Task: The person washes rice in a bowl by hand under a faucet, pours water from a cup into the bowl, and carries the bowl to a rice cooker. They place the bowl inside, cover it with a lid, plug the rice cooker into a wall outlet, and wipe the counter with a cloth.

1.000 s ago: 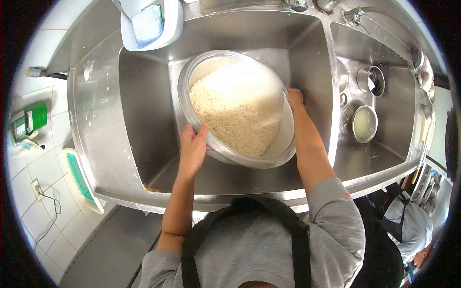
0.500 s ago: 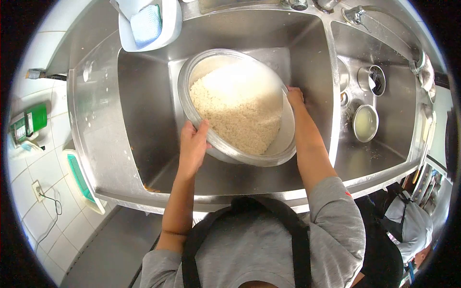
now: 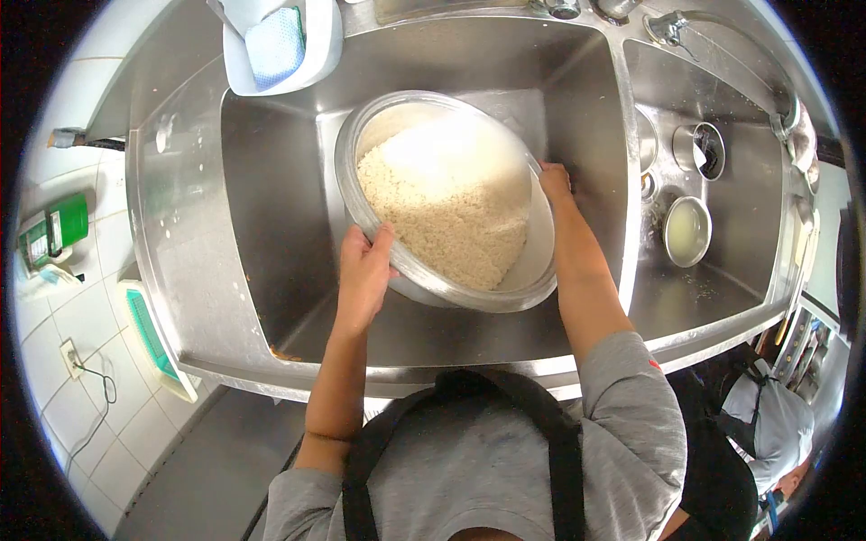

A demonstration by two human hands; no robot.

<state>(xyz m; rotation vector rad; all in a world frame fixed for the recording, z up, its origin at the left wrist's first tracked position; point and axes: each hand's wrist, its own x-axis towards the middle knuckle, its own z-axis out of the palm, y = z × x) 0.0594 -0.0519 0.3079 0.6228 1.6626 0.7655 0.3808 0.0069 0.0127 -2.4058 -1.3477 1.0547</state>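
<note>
A large metal pot [image 3: 363, 203] is tilted inside the big sink basin [image 3: 280, 234]. Wet-looking rice [image 3: 451, 212] fills much of it, heaped toward the left side, with the pale inner wall bare at the lower right. My left hand [image 3: 365, 270] grips the near left part of the rim, thumb on top and fingers folded underneath. On the right side, my right hand [image 3: 554, 182] is closed round the rim, most of its fingers hidden behind the edge. Bright glare whitens the upper part of the rice.
A white tub [image 3: 329, 45] with a blue cloth [image 3: 275, 50] stands at the back left corner. In the smaller right basin [image 3: 731, 243] sit a bowl of cloudy liquid [image 3: 687, 232] and a metal cup [image 3: 687, 149]. A faucet [image 3: 666, 29] is behind. Another person [image 3: 767, 424] is at the lower right.
</note>
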